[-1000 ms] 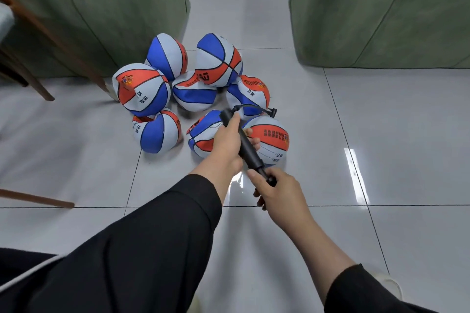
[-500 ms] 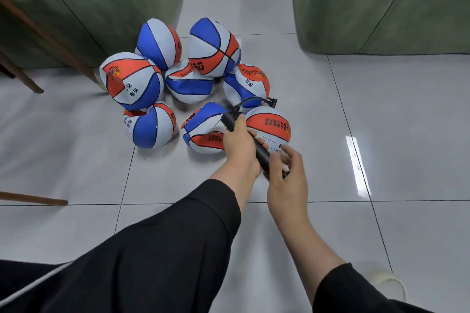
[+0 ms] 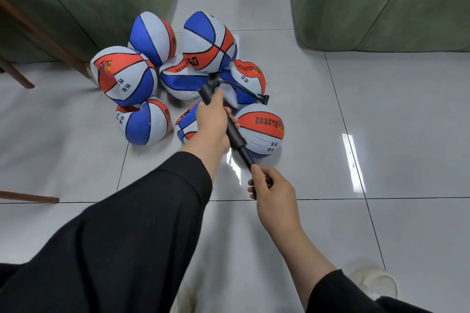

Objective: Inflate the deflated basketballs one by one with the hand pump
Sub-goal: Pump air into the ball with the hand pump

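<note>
Basketballs (image 3: 183,76), limp and dented in blue, white and orange, lie heaped on the grey tiled floor (image 3: 381,134) between two green sofas (image 3: 381,2). We hold the black hand pump (image 3: 235,134) above the nearest balls. Our left hand (image 3: 212,119) wraps its fingers round the barrel, and our right hand (image 3: 273,187) curls its fingers round the handle at the end of the drawn-out rod. The pump's thin hose (image 3: 241,87) arcs from the barrel's far end to a nozzle hanging beside one ball; whether it touches, we cannot tell.
</note>
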`<state>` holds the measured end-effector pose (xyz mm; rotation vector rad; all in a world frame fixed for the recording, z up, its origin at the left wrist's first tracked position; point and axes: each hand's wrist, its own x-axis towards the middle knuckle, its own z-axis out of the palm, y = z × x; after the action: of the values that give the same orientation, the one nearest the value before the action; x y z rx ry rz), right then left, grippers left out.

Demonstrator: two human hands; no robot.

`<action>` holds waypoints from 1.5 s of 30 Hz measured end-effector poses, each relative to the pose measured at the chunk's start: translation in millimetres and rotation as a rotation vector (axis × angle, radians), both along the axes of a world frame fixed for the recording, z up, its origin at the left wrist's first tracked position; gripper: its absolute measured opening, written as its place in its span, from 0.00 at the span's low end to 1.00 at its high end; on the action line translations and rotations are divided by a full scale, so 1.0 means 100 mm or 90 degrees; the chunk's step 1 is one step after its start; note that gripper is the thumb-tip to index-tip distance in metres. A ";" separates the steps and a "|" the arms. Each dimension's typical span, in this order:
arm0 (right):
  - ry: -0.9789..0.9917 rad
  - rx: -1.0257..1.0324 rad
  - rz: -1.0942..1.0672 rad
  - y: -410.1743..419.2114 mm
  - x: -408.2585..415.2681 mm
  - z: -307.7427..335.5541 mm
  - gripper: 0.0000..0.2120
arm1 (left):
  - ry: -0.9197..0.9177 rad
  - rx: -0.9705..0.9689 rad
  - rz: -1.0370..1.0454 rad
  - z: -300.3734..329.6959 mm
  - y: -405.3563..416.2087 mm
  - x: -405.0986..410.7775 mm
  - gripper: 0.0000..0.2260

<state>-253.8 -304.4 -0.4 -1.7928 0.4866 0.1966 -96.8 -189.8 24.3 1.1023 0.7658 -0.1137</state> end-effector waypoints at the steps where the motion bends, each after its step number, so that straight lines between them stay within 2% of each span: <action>1: -0.010 0.007 -0.003 0.02 -0.02 -0.02 0.15 | 0.000 -0.006 0.004 0.01 0.03 0.03 0.09; 4: -0.044 0.032 -0.066 0.08 0.00 -0.01 0.27 | 0.011 -0.017 0.014 0.00 0.00 -0.01 0.09; 6: -0.058 0.055 -0.125 0.09 0.04 0.00 0.30 | 0.012 -0.031 0.018 -0.06 -0.13 -0.11 0.09; 8: -0.063 0.063 -0.167 0.10 0.06 0.01 0.26 | 0.010 -0.035 0.010 -0.11 -0.30 -0.23 0.10; 11: -0.075 0.055 -0.192 0.06 0.10 0.03 0.14 | 0.015 -0.054 0.006 -0.19 -0.53 -0.39 0.10; 16: -0.091 0.001 -0.140 0.01 0.17 0.08 0.10 | 0.055 -0.137 0.030 -0.29 -0.48 -0.42 0.12; 20: -0.086 0.012 -0.144 0.05 0.14 0.09 0.08 | 0.026 -0.104 -0.026 -0.14 -0.37 -0.21 0.12; 25: -0.091 0.039 -0.150 0.03 -0.03 0.12 0.07 | 0.054 -0.097 0.051 -0.16 0.06 0.04 0.12; 29: -0.107 -0.006 -0.162 0.05 0.01 0.11 0.13 | 0.092 -0.137 0.037 -0.19 -0.01 -0.13 0.04; 36: -0.101 -0.071 -0.139 0.06 0.08 0.01 0.24 | 0.123 -0.200 0.016 -0.27 -0.45 -0.56 0.07; 40: -0.090 -0.098 -0.083 0.07 0.12 0.02 0.24 | 0.149 -0.212 0.032 -0.31 -0.40 -0.56 0.08; 45: -0.118 -0.068 -0.115 0.03 0.06 0.09 0.23 | 0.086 -0.153 0.017 -0.17 -0.19 -0.22 0.07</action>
<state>-247.4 -301.0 9.1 -1.8377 0.5307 -0.1223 -119.2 -208.7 7.0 0.8623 0.8629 -0.2530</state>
